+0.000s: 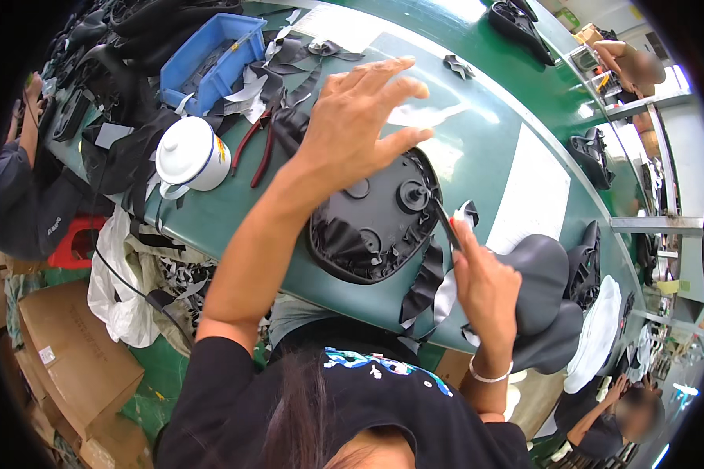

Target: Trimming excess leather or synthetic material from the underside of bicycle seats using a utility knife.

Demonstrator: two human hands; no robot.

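A black seat [375,215] lies upside down on the green table in front of me, its dark cover gathered in folds around the plastic base. My left hand [364,117] hovers over its far side, open, with fingers spread and nothing in them. At the seat's right edge, my right hand [485,285] is closed around a slim, dark, blade-like tool [446,219] whose tip meets the rim. A black strip of cover material [425,285] and pale scraps trail beside the seat, below that tool.
Left of the seat are red-handled pliers [264,148], a white lidded mug [192,154] and a blue bin [211,62] among dark scraps. Finished-looking black seats [536,273] and a white sheet [532,191] lie to the right. Other people work at the left and right.
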